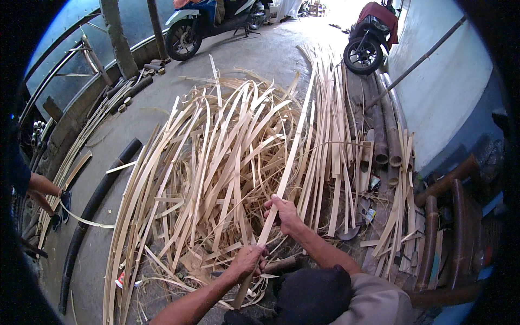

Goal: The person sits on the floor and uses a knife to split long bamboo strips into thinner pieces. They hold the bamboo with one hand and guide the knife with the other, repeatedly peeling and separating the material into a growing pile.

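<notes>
A long, pale bamboo strip [294, 149] slants from my lap up over the pile toward the far right. My left hand [249, 261] is closed around its near end, close to my dark-clothed knee. Farther along, my right hand [284, 213] pinches the same strip, thumb on top and fingers curled beneath. A flat brownish length [242, 292] sticks out below my left hand; I cannot tell if it is the strip's own end. Beneath and beyond both hands spreads a tangled heap of bamboo strips and shavings [238, 151].
Straighter bamboo strips [325, 124] lie right of the heap, beside bamboo poles [389, 130] along the wall. A dark pole [81, 227] lies left, near a person's legs [44, 189]. Motorbikes [187, 32] stand at the back. Brown bamboo furniture [457, 216] is at right.
</notes>
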`<action>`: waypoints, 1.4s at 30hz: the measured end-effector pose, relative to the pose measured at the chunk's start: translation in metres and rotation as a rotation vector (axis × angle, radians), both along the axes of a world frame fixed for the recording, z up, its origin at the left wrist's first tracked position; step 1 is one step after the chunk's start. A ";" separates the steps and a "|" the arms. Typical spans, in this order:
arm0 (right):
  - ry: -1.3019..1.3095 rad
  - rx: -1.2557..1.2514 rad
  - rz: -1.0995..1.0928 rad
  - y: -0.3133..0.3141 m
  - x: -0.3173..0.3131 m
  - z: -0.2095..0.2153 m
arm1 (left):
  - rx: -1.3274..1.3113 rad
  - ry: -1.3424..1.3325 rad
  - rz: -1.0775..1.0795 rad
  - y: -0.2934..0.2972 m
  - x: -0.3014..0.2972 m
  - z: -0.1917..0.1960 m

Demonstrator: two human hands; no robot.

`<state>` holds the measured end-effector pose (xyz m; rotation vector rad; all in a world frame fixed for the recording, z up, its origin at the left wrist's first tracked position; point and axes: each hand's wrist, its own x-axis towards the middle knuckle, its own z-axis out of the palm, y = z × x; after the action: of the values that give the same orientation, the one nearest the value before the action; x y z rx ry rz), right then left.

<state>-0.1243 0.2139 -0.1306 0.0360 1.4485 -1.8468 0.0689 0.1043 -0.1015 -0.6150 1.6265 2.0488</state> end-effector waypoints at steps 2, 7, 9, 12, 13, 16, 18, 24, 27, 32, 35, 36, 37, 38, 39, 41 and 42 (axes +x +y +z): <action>-0.020 -0.025 -0.033 -0.002 0.000 -0.002 | -0.077 -0.002 0.020 -0.002 -0.005 0.006; -0.029 -0.049 -0.032 -0.002 -0.008 0.000 | 0.014 -0.013 0.054 0.000 -0.010 0.018; -0.050 -0.047 -0.048 -0.001 -0.006 0.001 | 0.100 -0.004 0.099 0.001 -0.010 0.020; 0.045 -0.092 -0.036 0.006 0.012 0.002 | -0.031 0.090 0.099 -0.001 -0.013 0.024; 0.087 -0.162 -0.021 0.008 0.021 0.003 | -0.078 0.076 0.087 -0.003 -0.015 0.025; 0.314 -0.026 0.378 0.020 0.052 0.005 | -0.077 0.074 0.083 -0.008 -0.022 0.030; 0.349 -0.060 0.427 0.027 0.065 0.010 | -0.106 0.130 0.054 -0.010 -0.027 0.033; 0.077 -0.103 0.013 0.032 0.057 0.031 | -0.473 0.315 -0.069 -0.007 -0.037 0.045; -0.173 -0.226 -0.140 0.031 0.048 0.032 | -0.719 0.449 -0.092 -0.002 -0.042 0.048; -0.214 -0.290 -0.295 0.035 0.035 0.027 | -0.979 0.616 -0.234 0.003 -0.063 0.041; -0.165 -0.230 -0.397 0.045 0.021 0.035 | -1.178 0.888 -0.109 -0.006 -0.083 0.031; -0.150 -0.197 -0.403 0.052 0.015 0.041 | -1.339 0.843 -0.076 -0.010 -0.089 0.027; -0.145 -0.156 -0.417 0.059 0.009 0.048 | -1.445 0.852 -0.013 -0.018 -0.094 0.022; -0.015 -0.057 -0.431 0.067 0.001 0.056 | -1.542 0.823 0.008 -0.027 -0.099 0.017; 0.086 -0.075 -0.449 0.076 -0.005 0.063 | -1.637 0.790 0.028 -0.036 -0.102 0.012; 0.287 -0.087 -0.516 0.095 -0.018 0.075 | -1.671 0.652 -0.011 -0.055 -0.106 0.001; 0.333 -0.079 -0.526 0.103 -0.024 0.079 | -1.639 0.577 -0.033 -0.064 -0.108 -0.004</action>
<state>-0.1485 0.3168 -0.0517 0.0797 1.7063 -2.4253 -0.0389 0.0407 -0.1052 -0.3820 3.4084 0.3772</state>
